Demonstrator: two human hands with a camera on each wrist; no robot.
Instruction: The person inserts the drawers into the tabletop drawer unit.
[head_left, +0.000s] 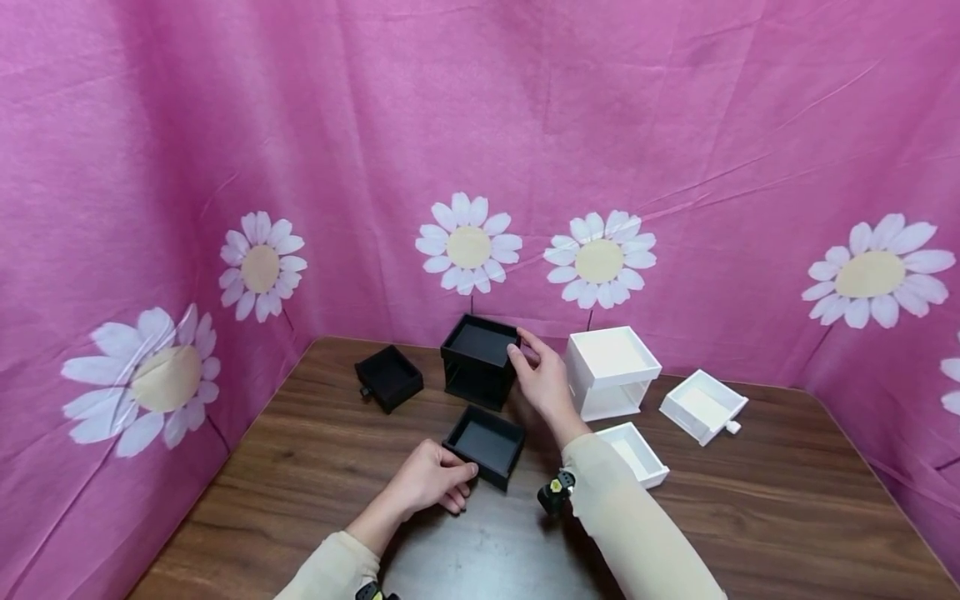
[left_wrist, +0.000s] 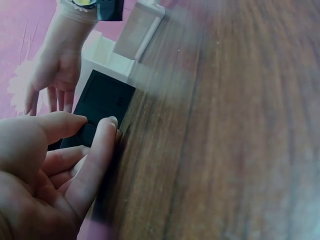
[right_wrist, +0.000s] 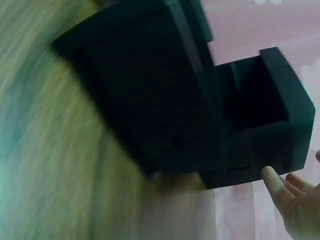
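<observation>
viewing from my remote station, i judge the work partly done. the black box stands upright on the table; one black drawer lies just in front of it, and a second black drawer sits to its left, so neither is seated. the left hand pinches the near drawer's front, thumb and finger close together. the right hand touches the box's right side, fingers fairly straight, apparently steadying it. at the white box, one white drawer lies in front and another white drawer beside. all four drawers are out; whether closing up remains, i cannot tell.
</observation>
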